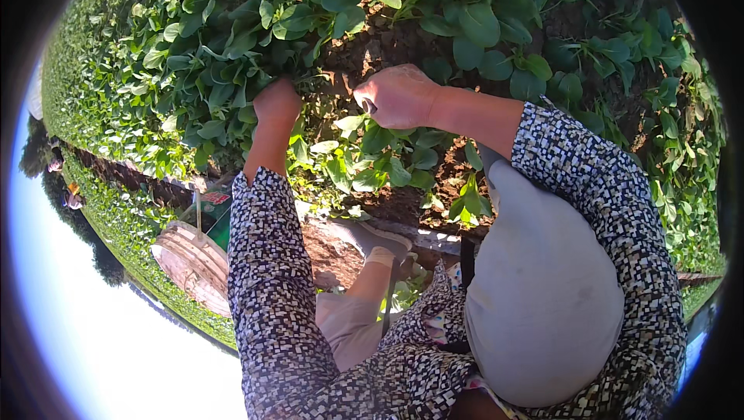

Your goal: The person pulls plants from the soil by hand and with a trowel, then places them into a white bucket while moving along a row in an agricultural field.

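In the head view, the left hand (277, 102) sits against a dense cluster of broad-leaved greens (221, 75); foliage hides its fingers, so their grasp cannot be told. The right hand (399, 96) is curled into a fist just above the soil (364, 52), anything inside it unseen. The step looks like working among plant bases; the next move calls for a low, gentle hold on the stems.
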